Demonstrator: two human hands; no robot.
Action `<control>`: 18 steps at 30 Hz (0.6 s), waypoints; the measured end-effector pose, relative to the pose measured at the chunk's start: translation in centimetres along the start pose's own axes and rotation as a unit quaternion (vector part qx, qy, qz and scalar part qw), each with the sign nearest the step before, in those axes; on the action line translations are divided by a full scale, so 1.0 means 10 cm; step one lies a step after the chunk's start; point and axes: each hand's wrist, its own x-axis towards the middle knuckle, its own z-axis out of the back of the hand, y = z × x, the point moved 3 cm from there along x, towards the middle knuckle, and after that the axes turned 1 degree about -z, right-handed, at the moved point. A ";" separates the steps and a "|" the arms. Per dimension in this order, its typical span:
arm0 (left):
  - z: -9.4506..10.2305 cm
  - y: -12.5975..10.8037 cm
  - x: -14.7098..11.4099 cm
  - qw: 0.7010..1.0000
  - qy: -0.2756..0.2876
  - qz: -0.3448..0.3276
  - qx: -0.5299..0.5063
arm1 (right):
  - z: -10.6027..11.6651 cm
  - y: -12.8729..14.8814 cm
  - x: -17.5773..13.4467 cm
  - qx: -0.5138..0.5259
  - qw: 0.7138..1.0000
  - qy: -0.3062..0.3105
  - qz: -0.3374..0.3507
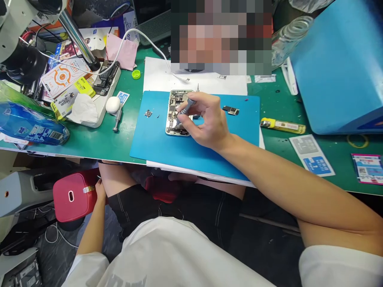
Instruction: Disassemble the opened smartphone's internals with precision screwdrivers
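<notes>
My right hand (208, 119) is closed around a small grey screwdriver (188, 107), held at a slant over an opened phone (172, 113). Its inner boards and metal parts are exposed, and the fingers cover its right side. The phone lies on a blue mat (158, 149). Small loose parts (148, 113) lie left of the phone, and a dark phone component (231, 110) lies to its right. Down beside my thigh, my left hand (101, 190) is next to a red box (73, 196). Its fingers look bent, with a thin pale tip showing above them; most of them are hidden.
A white sheet (155, 73) extends behind the mat. To the right are a yellow cutter (283, 125), a printed card (311, 155) and a large blue case (341, 75). A bottle (32, 123), another screwdriver (117, 119) and a microscope arm (77, 38) occupy the left.
</notes>
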 end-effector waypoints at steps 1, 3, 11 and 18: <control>-0.01 0.02 0.00 1.000 0.014 0.016 0.001 | 0.00 0.00 0.00 0.001 1.000 0.000 0.001; -0.01 0.05 -0.01 0.998 0.035 0.044 0.005 | 0.01 0.01 0.01 0.000 1.000 -0.001 0.006; -0.03 0.09 -0.05 0.995 0.028 0.093 0.021 | 0.03 0.02 0.01 -0.020 1.000 0.002 0.013; 0.04 0.21 -0.16 0.995 0.005 0.088 0.052 | 0.04 -0.02 -0.02 -0.015 1.000 0.007 -0.002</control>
